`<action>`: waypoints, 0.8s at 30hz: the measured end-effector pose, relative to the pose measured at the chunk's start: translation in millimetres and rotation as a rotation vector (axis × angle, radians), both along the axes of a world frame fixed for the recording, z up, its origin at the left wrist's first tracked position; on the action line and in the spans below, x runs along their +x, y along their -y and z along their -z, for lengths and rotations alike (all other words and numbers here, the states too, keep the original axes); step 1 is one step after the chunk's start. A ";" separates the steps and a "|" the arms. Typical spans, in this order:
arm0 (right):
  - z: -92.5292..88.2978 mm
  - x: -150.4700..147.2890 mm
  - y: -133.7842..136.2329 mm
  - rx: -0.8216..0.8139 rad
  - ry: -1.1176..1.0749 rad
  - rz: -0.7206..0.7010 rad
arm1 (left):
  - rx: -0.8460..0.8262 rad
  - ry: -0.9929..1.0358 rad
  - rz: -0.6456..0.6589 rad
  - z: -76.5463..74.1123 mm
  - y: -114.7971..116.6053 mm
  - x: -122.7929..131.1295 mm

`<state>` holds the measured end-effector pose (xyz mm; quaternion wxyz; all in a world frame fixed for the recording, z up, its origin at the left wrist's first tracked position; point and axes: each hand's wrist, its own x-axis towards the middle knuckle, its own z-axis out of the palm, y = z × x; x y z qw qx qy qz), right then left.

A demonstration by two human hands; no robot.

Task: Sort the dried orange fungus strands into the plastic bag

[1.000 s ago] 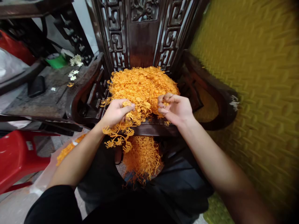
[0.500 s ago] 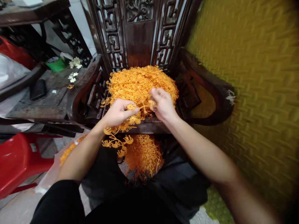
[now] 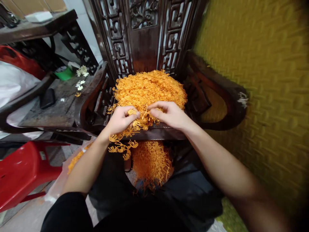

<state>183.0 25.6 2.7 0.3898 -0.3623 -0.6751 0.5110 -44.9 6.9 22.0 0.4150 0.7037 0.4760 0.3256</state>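
Left grip pinching sprigs, carved chair, apparently tiled floor

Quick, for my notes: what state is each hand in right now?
Left hand: closed, holding branching orange plastic-looking sprigs.
Right hand: partly curled; whether it holds anything cannot be told.

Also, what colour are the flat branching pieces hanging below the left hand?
Yellow-orange: the flat branching pieces below the left hand. Best seen in the head view.
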 end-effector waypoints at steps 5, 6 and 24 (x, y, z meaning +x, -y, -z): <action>8.1 27.0 -35.3 0.190 -0.244 0.561 | 0.040 -0.108 0.056 1.2 -1.4 -8.5; 9.2 33.6 -43.0 0.173 -0.336 0.647 | 0.041 -0.119 0.050 1.9 -1.8 -9.4; 0.6 -9.3 7.1 0.179 0.188 0.197 | 0.187 -0.438 0.003 7.9 -1.3 27.2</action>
